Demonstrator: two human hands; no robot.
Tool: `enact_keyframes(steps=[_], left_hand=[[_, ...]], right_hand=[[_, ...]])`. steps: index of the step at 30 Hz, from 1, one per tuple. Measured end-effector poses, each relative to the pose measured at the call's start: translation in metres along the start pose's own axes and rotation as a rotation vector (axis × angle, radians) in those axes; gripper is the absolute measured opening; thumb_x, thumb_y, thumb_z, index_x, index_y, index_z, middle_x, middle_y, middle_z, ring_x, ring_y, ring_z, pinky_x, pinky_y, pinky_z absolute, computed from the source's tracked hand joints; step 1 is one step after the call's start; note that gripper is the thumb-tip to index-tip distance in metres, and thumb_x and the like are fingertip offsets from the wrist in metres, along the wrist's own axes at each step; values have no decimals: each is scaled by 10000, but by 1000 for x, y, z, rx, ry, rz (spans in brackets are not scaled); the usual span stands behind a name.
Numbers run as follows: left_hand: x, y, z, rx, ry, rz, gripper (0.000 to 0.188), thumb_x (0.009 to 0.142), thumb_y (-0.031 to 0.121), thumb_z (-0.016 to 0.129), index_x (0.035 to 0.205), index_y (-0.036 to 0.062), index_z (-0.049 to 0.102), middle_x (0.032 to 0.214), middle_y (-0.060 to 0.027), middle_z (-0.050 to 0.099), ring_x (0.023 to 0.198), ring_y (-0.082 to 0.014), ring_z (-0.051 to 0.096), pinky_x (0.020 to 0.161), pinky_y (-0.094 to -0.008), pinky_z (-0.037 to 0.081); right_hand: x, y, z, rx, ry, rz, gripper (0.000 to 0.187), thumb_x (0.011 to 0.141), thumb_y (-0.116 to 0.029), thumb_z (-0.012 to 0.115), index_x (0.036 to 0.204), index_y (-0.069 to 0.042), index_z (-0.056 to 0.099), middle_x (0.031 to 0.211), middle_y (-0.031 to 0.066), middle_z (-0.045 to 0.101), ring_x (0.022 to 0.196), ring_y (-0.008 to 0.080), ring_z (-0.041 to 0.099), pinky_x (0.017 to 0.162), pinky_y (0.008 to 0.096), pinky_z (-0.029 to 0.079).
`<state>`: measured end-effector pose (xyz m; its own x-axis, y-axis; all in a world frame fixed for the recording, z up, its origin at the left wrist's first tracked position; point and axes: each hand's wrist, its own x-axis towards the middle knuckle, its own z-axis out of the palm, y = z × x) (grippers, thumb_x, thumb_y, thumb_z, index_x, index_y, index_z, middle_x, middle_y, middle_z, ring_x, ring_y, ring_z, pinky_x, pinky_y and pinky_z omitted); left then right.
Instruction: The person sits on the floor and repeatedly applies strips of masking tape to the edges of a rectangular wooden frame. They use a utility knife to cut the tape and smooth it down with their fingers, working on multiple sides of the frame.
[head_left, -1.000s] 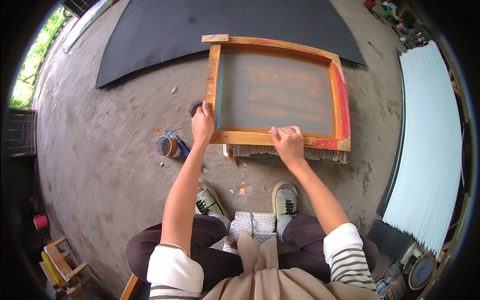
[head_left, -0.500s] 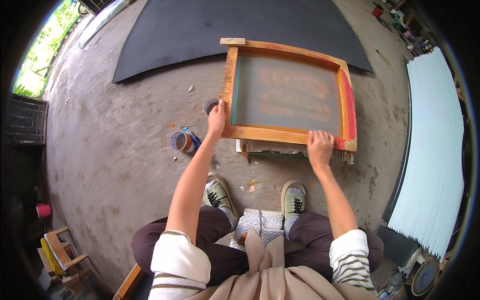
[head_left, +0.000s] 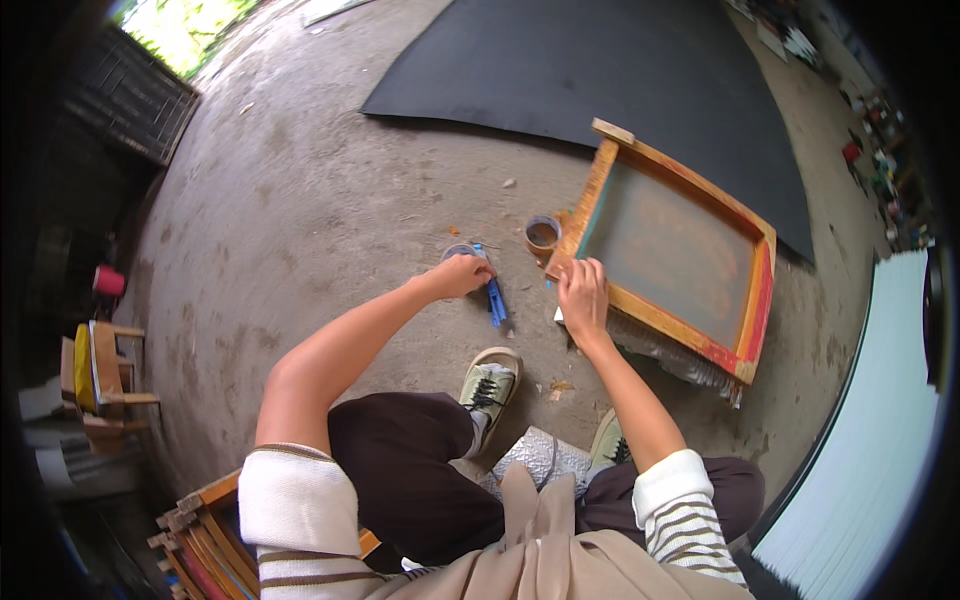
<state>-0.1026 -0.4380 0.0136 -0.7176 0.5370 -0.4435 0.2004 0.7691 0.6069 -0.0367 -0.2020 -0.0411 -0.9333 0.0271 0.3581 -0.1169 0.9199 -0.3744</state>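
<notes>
A wooden-framed printing screen [head_left: 680,250], its mesh smudged faintly orange, lies tilted to the right on a stack of sheets [head_left: 680,352]. My right hand [head_left: 583,300] is closed on the near left corner of its frame. Lower left of that corner, my left hand [head_left: 460,276] is closed, with thumb and fingertips pinched on a slim blue tool [head_left: 497,303], whose exact kind I cannot tell. Behind this hand, a roll of tape [head_left: 459,250] is mostly hidden. A small round tub [head_left: 543,234] with brown contents stands beside the frame's left side.
A large black sheet [head_left: 590,70] covers the floor ahead. Pale corrugated sheets [head_left: 860,440] are stacked at right. More wooden frames [head_left: 205,545] lean at lower left, near a small wooden stool [head_left: 105,380]. A silver wrapped block [head_left: 545,458] sits between my feet.
My left hand has left the frame's left side for the blue tool by the tape. My right hand has slid along the near edge to the left corner. The view has turned left.
</notes>
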Motion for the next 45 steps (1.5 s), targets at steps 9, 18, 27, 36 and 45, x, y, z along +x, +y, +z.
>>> enact_keyframes(steps=[9,18,27,36,45], left_hand=[[2,-100,89,-231,387,-257,231,847,209,614,979,21,644,866,-142,680,807,-267,669,714,-369,516],[64,-74,137,-54,549,-397,520,728,242,704,1088,23,399,840,-204,638,752,-365,652,617,-453,536],[23,-94,122,9,600,-437,315,775,230,694,946,65,486,868,-154,634,802,-335,644,632,-454,512],[37,-46,39,-295,735,-172,271,880,287,601,878,16,578,772,-152,654,709,-285,646,620,-380,492],[154,34,70,-589,416,-176,621,919,526,461,1217,-16,511,1136,-211,596,1081,-300,569,930,-359,416]], right_hand=[[-36,-68,39,314,-236,-232,326,796,3,550,1112,-72,521,1138,126,485,1061,311,518,879,411,440],[-18,-33,157,559,-351,303,188,832,12,545,1017,-4,568,938,165,594,849,324,613,753,405,493],[-13,-78,168,373,-391,275,278,796,-31,625,1037,-17,488,941,163,560,924,309,560,776,403,465],[56,-42,-25,466,-128,14,170,785,22,598,942,-37,632,904,97,588,823,237,572,704,337,476],[40,137,-88,269,-638,70,103,744,-54,647,838,-12,660,840,121,595,868,282,558,764,372,464]])
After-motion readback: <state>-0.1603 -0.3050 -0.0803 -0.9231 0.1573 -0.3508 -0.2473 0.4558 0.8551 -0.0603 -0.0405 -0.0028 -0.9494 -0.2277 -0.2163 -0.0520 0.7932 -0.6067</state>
